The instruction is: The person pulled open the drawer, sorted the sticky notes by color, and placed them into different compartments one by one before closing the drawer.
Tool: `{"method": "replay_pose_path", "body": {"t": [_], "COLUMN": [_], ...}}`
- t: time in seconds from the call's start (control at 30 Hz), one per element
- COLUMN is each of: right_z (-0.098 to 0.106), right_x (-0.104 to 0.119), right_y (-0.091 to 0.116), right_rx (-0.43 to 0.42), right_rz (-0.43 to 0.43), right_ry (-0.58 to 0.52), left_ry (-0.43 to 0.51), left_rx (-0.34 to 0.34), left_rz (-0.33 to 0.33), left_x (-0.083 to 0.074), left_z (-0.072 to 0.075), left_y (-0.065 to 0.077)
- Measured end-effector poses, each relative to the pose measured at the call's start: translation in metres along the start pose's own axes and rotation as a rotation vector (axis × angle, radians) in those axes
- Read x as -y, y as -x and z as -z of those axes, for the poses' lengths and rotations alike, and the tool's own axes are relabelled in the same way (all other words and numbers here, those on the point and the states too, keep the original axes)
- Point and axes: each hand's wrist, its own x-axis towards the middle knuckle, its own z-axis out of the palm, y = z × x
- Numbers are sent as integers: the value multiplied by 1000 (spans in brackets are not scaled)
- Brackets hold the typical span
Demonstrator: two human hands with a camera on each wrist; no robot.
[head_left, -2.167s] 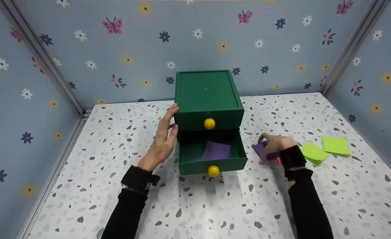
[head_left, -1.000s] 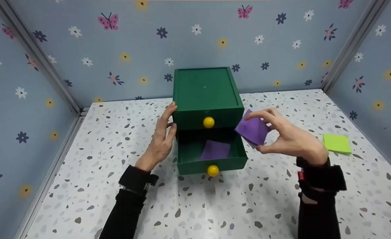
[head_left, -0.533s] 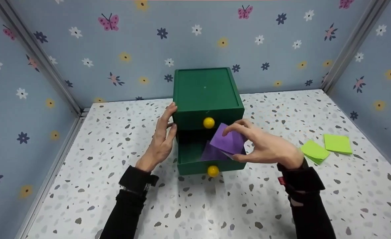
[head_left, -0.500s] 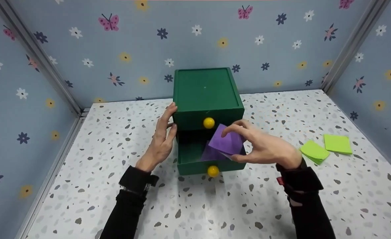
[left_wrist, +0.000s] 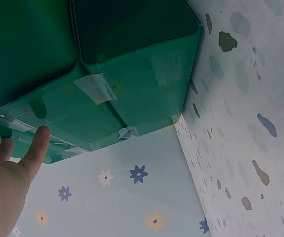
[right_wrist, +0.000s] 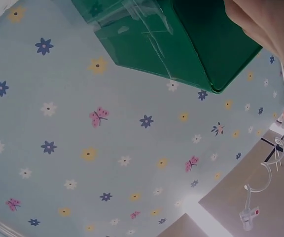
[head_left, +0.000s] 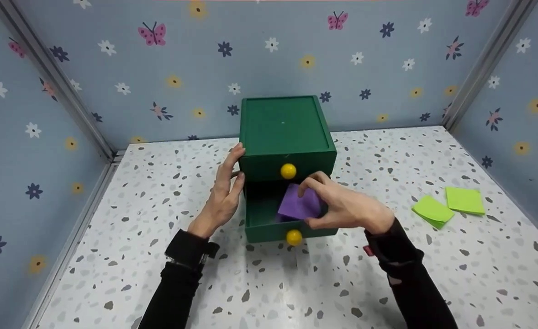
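Note:
A green two-drawer box (head_left: 283,123) with yellow knobs stands mid-table in the head view, its lower drawer (head_left: 262,233) pulled out. My right hand (head_left: 342,205) pinches purple sticky notes (head_left: 298,203) between thumb and fingers, inside or just over that drawer. They cover most of the purple sheet lying in it; whether the two touch I cannot tell. My left hand (head_left: 218,196) rests its outstretched fingers against the box's left side. In the left wrist view the left hand's fingers (left_wrist: 36,148) reach to the taped green side. The notes are hidden in the right wrist view.
Two lots of lime-green sticky notes (head_left: 432,211) (head_left: 464,200) lie on the speckled table (head_left: 159,274) to the right. A flowered blue wall (head_left: 269,68) stands close behind the box, with side walls at left and right.
My right hand picked the purple notes up from the table right of the box, carried them left and lowered them at the drawer. My left hand has stayed on the box.

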Motion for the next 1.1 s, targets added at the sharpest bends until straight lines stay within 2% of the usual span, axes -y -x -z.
{"method": "replay_pose_path", "body": {"t": [0.3,0.53,0.7,0.77,0.93,1.03,1.1], "right_z": [-9,-17,-17,-16,-13,-10,-8], "right_x": [-11,-18,-18,-17,-11,-3,3], "right_y": [-11,-19,-20,-19,-15,-12,-10], "right_rx": [-56,14,17,-2,-119,-197,-220], "right_rz": [74,64,71,92,207,283,316], "right_ry": [25,32,39,56,110,141,154], "left_ry": [-4,-15,-8,1,6,1,0], "left_rx": [10,0,-2,6,27,27,25], "left_rz": [8,-22,-14,-7,14,19,18], "left_x": [-1,36,32,22,0,-1,-2], "left_z": [1,-3,-3,-2,2,2,2], "left_y": [1,3,3,3,2,2,2]}}
